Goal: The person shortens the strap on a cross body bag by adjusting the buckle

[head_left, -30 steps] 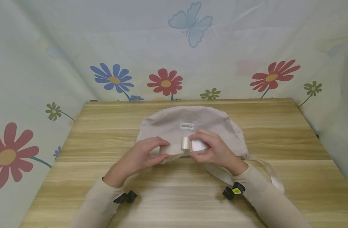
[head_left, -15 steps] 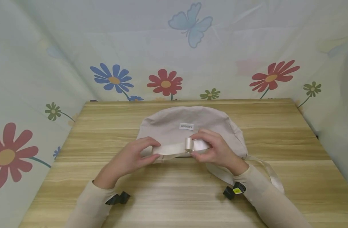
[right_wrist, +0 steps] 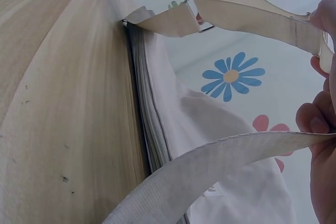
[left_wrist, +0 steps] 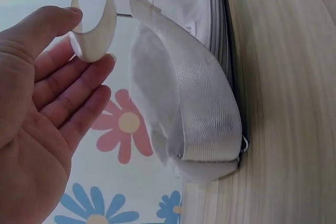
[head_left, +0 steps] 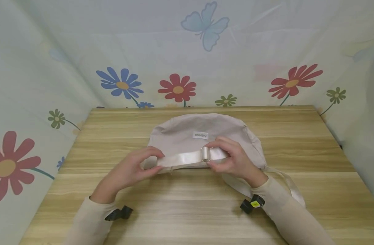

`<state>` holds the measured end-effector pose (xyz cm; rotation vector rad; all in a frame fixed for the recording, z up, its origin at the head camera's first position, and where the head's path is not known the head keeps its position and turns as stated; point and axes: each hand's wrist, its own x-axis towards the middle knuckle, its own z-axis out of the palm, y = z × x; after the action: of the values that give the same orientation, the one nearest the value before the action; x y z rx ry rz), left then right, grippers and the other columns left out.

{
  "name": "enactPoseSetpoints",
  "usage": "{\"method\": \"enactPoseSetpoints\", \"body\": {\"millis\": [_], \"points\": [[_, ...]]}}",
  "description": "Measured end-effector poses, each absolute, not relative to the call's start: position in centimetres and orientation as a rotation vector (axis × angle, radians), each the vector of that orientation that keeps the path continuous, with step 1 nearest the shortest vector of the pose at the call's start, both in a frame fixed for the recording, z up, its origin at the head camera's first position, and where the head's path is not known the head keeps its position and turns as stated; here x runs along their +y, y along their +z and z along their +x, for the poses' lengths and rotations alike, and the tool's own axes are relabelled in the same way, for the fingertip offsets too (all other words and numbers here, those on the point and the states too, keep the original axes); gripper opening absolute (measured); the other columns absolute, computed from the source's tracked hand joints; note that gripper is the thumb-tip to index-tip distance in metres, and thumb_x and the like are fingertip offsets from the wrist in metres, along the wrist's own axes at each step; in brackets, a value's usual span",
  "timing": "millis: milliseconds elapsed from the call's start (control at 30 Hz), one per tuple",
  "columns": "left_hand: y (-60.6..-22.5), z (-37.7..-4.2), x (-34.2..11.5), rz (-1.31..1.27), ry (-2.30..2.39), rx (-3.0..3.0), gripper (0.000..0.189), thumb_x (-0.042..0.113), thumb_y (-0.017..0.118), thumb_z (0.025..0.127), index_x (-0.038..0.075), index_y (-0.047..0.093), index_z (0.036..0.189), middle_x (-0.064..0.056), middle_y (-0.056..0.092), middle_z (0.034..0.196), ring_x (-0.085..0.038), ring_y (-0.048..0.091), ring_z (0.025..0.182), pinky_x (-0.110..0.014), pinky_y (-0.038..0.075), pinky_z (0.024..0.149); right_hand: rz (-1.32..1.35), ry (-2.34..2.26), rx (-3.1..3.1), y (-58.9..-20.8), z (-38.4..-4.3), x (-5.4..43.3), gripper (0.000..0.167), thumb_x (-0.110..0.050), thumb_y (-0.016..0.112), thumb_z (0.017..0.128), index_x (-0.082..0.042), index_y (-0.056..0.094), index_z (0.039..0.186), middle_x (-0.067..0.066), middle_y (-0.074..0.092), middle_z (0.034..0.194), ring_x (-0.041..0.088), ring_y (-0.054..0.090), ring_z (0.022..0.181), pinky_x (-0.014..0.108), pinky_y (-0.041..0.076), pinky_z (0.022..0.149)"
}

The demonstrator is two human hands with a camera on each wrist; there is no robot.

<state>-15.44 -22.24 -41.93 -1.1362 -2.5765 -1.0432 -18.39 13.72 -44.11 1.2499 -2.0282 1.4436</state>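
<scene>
A pale pink fabric bag (head_left: 171, 137) with a small "FASHION" label (head_left: 200, 135) lies on the table. Its off-white strap (head_left: 187, 158) runs between both hands along the bag's near side. My left hand (head_left: 128, 172) pinches a folded loop of the strap (left_wrist: 94, 45) between thumb and fingers. Close to that loop, a metal ring (left_wrist: 122, 14) joins another strap section. My right hand (head_left: 233, 158) pinches the strap beside a metal slider buckle (head_left: 205, 154), thumb below and fingers above. The right palm hides part of the strap.
The wooden table (head_left: 187, 211) extends around the bag. A loose strap length (head_left: 292, 189) trails off the bag's right side, passing by the right forearm. Behind and to the left hang flower-printed curtains (head_left: 144, 41).
My left hand has moved left, drawing out a longer flat stretch of strap between the hands. The slider buckle has turned more face-up, while the right hand has barely shifted.
</scene>
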Motion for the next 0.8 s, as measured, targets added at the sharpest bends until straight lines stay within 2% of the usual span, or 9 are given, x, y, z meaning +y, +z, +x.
{"method": "enactPoseSetpoints", "body": {"millis": [67, 133, 233, 333, 400, 467, 533, 667, 800], "points": [[-42.0, -15.5, -22.7, -1.15, -1.064, -2.559, 0.037, 0.002, 0.089, 0.086, 0.015, 0.073, 0.117, 0.003, 0.077, 0.115, -0.014, 0.07, 0.108, -0.022, 0.055, 0.1, 1.24, 1.441, -2.031, -44.0, -18.4, 13.8, 0.04, -0.004, 0.085, 0.076, -0.003, 0.075, 0.115, 0.005, 0.066, 0.09, 0.012, 0.056, 0.078, 0.021, 0.048, 0.068], [-42.1, -15.5, -23.0, -1.161, -1.079, -2.554, 0.038, 0.0, 0.089, 0.086, 0.015, 0.073, 0.117, 0.002, 0.076, 0.115, -0.015, 0.07, 0.108, -0.02, 0.054, 0.101, 1.232, 1.44, -2.035, -43.9, -18.4, 13.9, 0.041, -0.004, 0.086, 0.075, -0.003, 0.075, 0.115, 0.004, 0.066, 0.09, 0.011, 0.056, 0.078, 0.022, 0.048, 0.069], [-42.0, -15.5, -23.1, -1.133, -1.077, -2.62, 0.04, 0.005, 0.089, 0.088, 0.017, 0.072, 0.122, 0.004, 0.076, 0.119, -0.015, 0.07, 0.112, -0.032, 0.058, 0.101, 1.229, 1.451, -2.038, -43.9, -18.4, 13.9, 0.042, -0.002, 0.086, 0.074, -0.003, 0.075, 0.114, 0.004, 0.065, 0.089, 0.011, 0.055, 0.077, 0.022, 0.047, 0.067], [-41.4, -15.6, -22.2, -1.08, -1.09, -2.737, 0.041, 0.018, 0.088, 0.093, 0.02, 0.07, 0.129, 0.006, 0.074, 0.126, -0.015, 0.068, 0.12, -0.047, 0.057, 0.105, 1.234, 1.458, -2.035, -43.9, -18.4, 13.8, 0.043, -0.001, 0.086, 0.073, -0.003, 0.075, 0.114, 0.004, 0.065, 0.089, 0.01, 0.055, 0.077, 0.021, 0.048, 0.063], [-41.0, -15.7, -20.9, -1.04, -1.13, -2.796, 0.043, 0.027, 0.085, 0.096, 0.021, 0.068, 0.134, 0.008, 0.072, 0.13, -0.015, 0.067, 0.125, -0.052, 0.055, 0.109, 1.244, 1.46, -2.025, -44.0, -18.5, 13.8, 0.043, 0.0, 0.086, 0.073, -0.003, 0.074, 0.115, 0.005, 0.065, 0.089, 0.011, 0.056, 0.076, 0.021, 0.049, 0.062], [-40.7, -15.8, -19.2, -1.012, -1.201, -2.815, 0.047, 0.031, 0.085, 0.096, 0.019, 0.067, 0.137, 0.004, 0.072, 0.133, -0.018, 0.065, 0.129, -0.055, 0.052, 0.113, 1.241, 1.468, -2.041, -44.0, -18.4, 13.7, 0.042, -0.001, 0.087, 0.075, -0.004, 0.074, 0.115, 0.005, 0.066, 0.09, 0.011, 0.057, 0.077, 0.021, 0.05, 0.061], [-40.7, -15.9, -17.2, -1.015, -1.264, -2.796, 0.052, 0.031, 0.087, 0.094, 0.015, 0.067, 0.139, 0.001, 0.071, 0.136, -0.021, 0.065, 0.13, -0.054, 0.052, 0.114, 1.239, 1.481, -2.055, -44.0, -18.3, 13.6, 0.041, -0.003, 0.087, 0.076, -0.004, 0.074, 0.116, 0.005, 0.067, 0.092, 0.011, 0.057, 0.078, 0.022, 0.051, 0.062], [-41.2, -16.1, -13.4, -1.086, -1.351, -2.702, 0.058, 0.027, 0.091, 0.09, 0.011, 0.066, 0.14, -0.002, 0.072, 0.138, -0.02, 0.066, 0.129, -0.046, 0.053, 0.113, 1.233, 1.481, -2.069, -43.8, -18.1, 13.4, 0.036, -0.014, 0.088, 0.085, -0.005, 0.074, 0.116, 0.006, 0.069, 0.096, 0.011, 0.059, 0.081, 0.022, 0.052, 0.066], [-41.8, -16.2, -11.5, -1.106, -1.45, -2.578, 0.044, 0.019, 0.088, 0.093, 0.011, 0.071, 0.133, 0.0, 0.077, 0.129, -0.016, 0.069, 0.123, -0.039, 0.054, 0.111, 1.255, 1.447, -2.06, -43.5, -18.1, 13.3, 0.035, -0.017, 0.088, 0.088, -0.004, 0.075, 0.118, 0.006, 0.07, 0.097, 0.011, 0.06, 0.081, 0.022, 0.052, 0.068]]}}
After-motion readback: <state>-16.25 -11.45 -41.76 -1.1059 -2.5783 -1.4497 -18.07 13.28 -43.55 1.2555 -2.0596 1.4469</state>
